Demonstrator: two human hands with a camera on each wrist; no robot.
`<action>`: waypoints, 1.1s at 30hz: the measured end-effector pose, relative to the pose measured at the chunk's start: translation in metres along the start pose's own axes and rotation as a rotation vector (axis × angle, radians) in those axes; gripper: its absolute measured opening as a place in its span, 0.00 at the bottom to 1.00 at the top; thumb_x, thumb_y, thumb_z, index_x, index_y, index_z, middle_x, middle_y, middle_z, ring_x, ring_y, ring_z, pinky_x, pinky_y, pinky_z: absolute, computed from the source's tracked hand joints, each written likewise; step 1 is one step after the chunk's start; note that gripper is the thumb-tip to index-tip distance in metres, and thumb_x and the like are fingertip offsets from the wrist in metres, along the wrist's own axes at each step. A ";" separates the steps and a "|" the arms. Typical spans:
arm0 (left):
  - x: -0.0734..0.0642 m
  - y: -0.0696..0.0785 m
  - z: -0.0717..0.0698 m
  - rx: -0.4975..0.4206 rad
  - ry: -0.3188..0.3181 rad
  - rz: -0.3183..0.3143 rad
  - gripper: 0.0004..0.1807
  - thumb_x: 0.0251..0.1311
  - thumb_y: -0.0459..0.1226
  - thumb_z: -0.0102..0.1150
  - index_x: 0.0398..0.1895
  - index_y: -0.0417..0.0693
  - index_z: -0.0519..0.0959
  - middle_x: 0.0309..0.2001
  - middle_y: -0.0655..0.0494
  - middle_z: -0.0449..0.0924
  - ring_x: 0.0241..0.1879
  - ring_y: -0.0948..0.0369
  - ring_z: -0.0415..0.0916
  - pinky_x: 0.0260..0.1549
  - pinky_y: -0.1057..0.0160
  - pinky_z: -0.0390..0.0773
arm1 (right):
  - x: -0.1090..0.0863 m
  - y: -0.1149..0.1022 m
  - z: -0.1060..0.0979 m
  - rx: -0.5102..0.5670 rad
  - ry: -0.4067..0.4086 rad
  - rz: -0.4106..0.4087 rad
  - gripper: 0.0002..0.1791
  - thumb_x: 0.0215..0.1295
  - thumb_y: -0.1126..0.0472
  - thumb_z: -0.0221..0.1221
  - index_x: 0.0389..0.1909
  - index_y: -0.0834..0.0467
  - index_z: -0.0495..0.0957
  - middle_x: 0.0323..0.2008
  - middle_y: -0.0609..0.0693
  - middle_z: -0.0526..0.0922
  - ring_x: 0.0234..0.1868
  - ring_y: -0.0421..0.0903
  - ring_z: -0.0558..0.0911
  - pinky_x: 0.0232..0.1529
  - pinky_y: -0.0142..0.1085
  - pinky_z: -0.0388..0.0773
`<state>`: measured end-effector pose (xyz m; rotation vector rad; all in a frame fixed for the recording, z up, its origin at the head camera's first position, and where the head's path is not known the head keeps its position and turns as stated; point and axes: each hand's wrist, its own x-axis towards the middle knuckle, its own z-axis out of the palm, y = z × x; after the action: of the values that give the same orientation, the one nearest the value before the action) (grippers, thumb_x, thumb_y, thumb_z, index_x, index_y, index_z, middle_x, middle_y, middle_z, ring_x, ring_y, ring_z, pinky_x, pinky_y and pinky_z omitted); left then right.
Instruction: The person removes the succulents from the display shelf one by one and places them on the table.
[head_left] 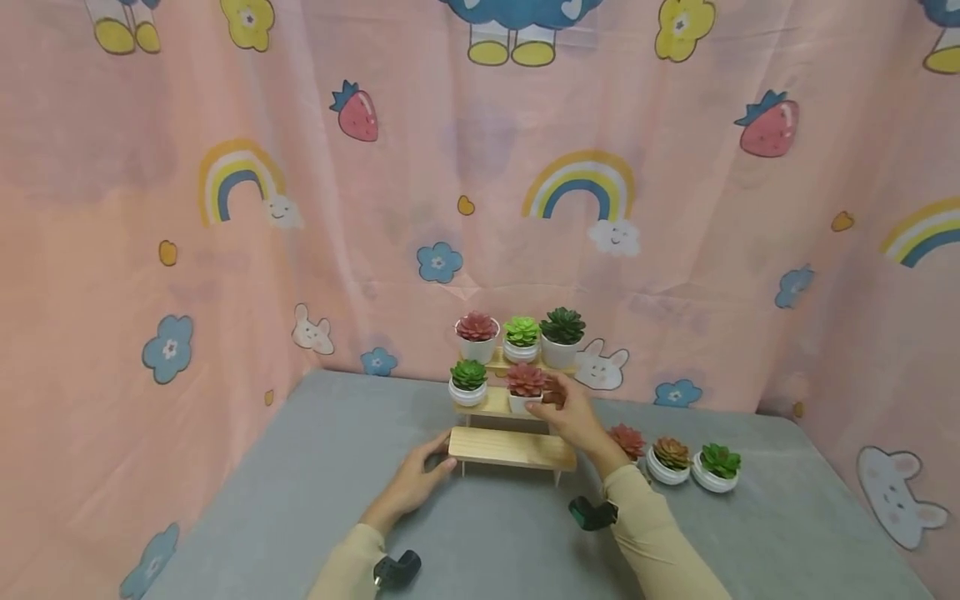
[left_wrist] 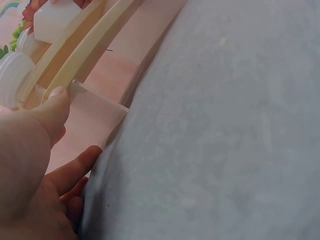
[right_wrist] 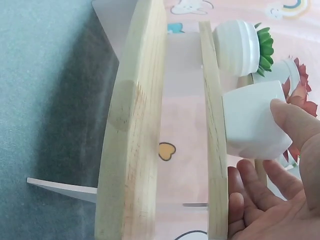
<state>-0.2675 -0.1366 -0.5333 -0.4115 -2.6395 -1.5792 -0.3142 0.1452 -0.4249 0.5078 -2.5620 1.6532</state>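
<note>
A three-step wooden display stand (head_left: 512, 450) with pale legs stands on the grey table. At its left end, my left hand (head_left: 414, 479) touches the bottom step with the thumb (left_wrist: 56, 102); its other fingers extend beside the leg. My right hand (head_left: 573, 414) holds a red succulent in a white pot (right_wrist: 252, 120) at the middle step, thumb on the near side and fingers around the right. The pot's base meets that step's board. Left of it sits a green succulent (head_left: 468, 382). On the top step are a red succulent (head_left: 477, 335), a light green one (head_left: 521, 337) and a dark green one (head_left: 562, 335).
Right of the stand, a red succulent (head_left: 628, 440), partly behind my right forearm, stands in a row with an orange-brown one (head_left: 670, 460) and a green one (head_left: 717, 467). A pink patterned curtain (head_left: 420, 183) hangs behind the grey table (head_left: 330, 442).
</note>
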 end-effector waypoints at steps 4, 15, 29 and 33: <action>0.000 -0.002 0.000 -0.011 0.000 -0.009 0.33 0.71 0.47 0.57 0.76 0.48 0.65 0.64 0.42 0.78 0.73 0.39 0.64 0.73 0.31 0.53 | 0.001 -0.001 0.001 -0.021 -0.006 0.016 0.36 0.66 0.61 0.66 0.71 0.67 0.64 0.63 0.69 0.76 0.59 0.61 0.79 0.58 0.49 0.80; 0.000 -0.003 -0.001 -0.013 0.003 0.006 0.33 0.72 0.46 0.57 0.76 0.47 0.65 0.63 0.42 0.79 0.72 0.40 0.65 0.73 0.31 0.55 | -0.001 0.000 0.004 0.006 0.048 0.009 0.31 0.63 0.64 0.68 0.65 0.66 0.70 0.57 0.66 0.79 0.48 0.51 0.82 0.42 0.30 0.81; -0.003 -0.002 0.000 0.005 0.006 -0.011 0.32 0.71 0.46 0.58 0.76 0.50 0.66 0.64 0.44 0.79 0.74 0.40 0.62 0.74 0.32 0.54 | -0.030 -0.001 -0.009 -0.002 0.109 -0.061 0.31 0.60 0.64 0.71 0.64 0.62 0.73 0.56 0.62 0.81 0.50 0.46 0.82 0.48 0.29 0.80; -0.001 -0.004 0.001 0.001 0.008 -0.013 0.33 0.71 0.48 0.58 0.76 0.51 0.66 0.65 0.44 0.78 0.74 0.40 0.63 0.73 0.32 0.54 | -0.043 -0.001 -0.017 -0.058 0.119 -0.071 0.33 0.61 0.61 0.71 0.67 0.61 0.71 0.57 0.60 0.81 0.53 0.49 0.81 0.52 0.35 0.80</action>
<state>-0.2670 -0.1376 -0.5373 -0.3875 -2.6425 -1.5793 -0.2759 0.1709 -0.4264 0.4755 -2.4695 1.5332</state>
